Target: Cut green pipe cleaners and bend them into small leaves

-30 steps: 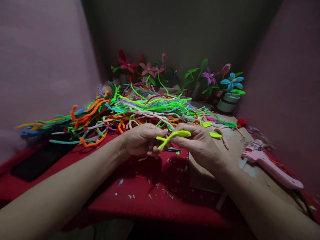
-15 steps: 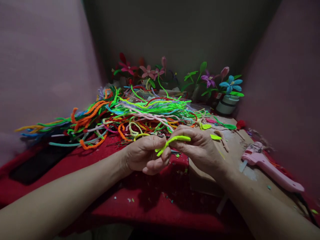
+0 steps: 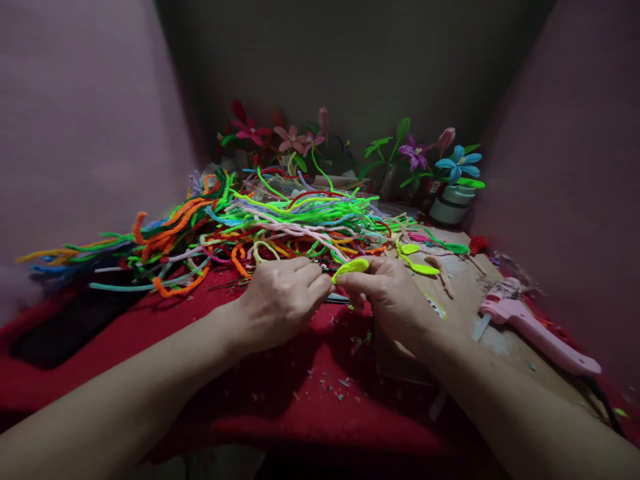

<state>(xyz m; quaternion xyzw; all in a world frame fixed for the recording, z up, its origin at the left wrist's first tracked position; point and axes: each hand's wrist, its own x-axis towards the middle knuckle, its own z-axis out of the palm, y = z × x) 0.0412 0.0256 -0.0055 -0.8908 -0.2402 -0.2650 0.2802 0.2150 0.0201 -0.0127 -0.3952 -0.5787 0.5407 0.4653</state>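
A bright yellow pipe cleaner piece (image 3: 352, 267), shaped like a flat petal or leaf, is held between my two hands. My left hand (image 3: 285, 300) is closed, back of the hand up, pinching the narrow lower end. My right hand (image 3: 387, 287) grips the piece near its rounded side with thumb and fingers. Part of a metal tool (image 3: 338, 299) shows on the red cloth just under the hands. More yellow looped pieces (image 3: 424, 269) lie on the cardboard right of my right hand.
A big heap of coloured pipe cleaners (image 3: 300, 213) fills the table's back. A pink glue gun (image 3: 540, 328) rests on cardboard (image 3: 463, 347) at right, a dark phone-like slab (image 3: 70, 330) at left. Pipe-cleaner flowers, one in a white jar (image 3: 451, 205), stand behind. Scraps dot the red cloth (image 3: 280, 407).
My left hand has turned over from fingers showing to knuckles up. The yellow piece now shows its flat rounded face and slants up to the right. The view has shifted slightly.
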